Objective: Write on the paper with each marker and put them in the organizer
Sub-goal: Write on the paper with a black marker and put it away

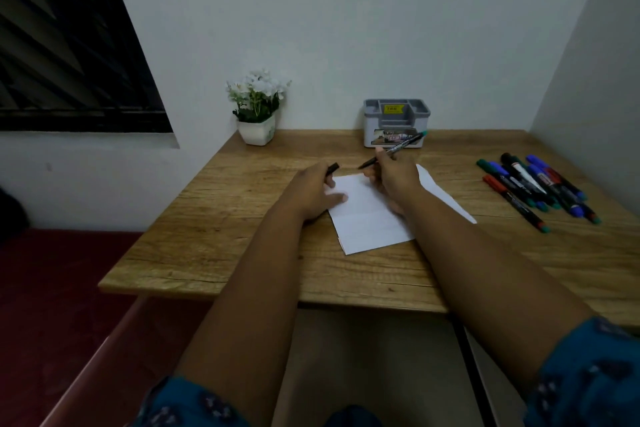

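A white folded sheet of paper (370, 218) lies in the middle of the wooden desk (214, 218). My right hand (394, 177) holds an uncapped black marker (405, 146) with a green end, its tip pointing left just above the paper's far edge. My left hand (311, 192) rests on the paper's left edge and grips the marker's black cap (333, 168). A grey organizer (396, 123) stands at the back of the desk, just behind the marker. Several more markers (536, 187), capped in blue, green, red and black, lie in a loose group at the right.
A white pot with white flowers (258, 107) stands at the back left of the desk. White walls close in the desk at the back and the right. A dark window (69, 45) is at the left, above a red floor.
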